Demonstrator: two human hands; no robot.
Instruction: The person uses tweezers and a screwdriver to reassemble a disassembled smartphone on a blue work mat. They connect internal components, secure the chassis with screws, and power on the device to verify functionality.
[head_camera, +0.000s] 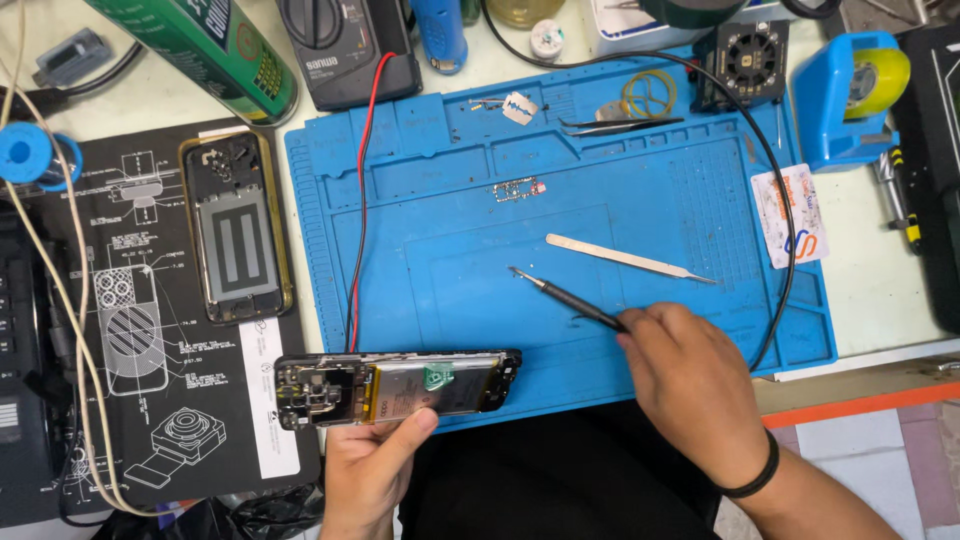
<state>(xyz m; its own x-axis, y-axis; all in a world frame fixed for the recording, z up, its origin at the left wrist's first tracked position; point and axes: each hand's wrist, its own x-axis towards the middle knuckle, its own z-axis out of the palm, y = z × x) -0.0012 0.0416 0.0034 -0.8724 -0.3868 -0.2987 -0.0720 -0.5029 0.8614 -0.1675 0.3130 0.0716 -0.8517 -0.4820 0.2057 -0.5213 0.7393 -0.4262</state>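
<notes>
L hand (368, 468) grips an opened phone (398, 388) by its lower edge, thumb up on the side, held level at the near edge of the blue mat (470, 260). R hand (690, 385) closed around a black screwdriver (568, 295), tip resting on the mat, pointing up-left. Just beyond the tip lies a pale spudger (625, 258); farther back a small metal bracket (518, 189) & tweezers (618, 125). Phone back cover (236, 228) sits well left on a black sheet (150, 330); green can (210, 50) above it
</notes>
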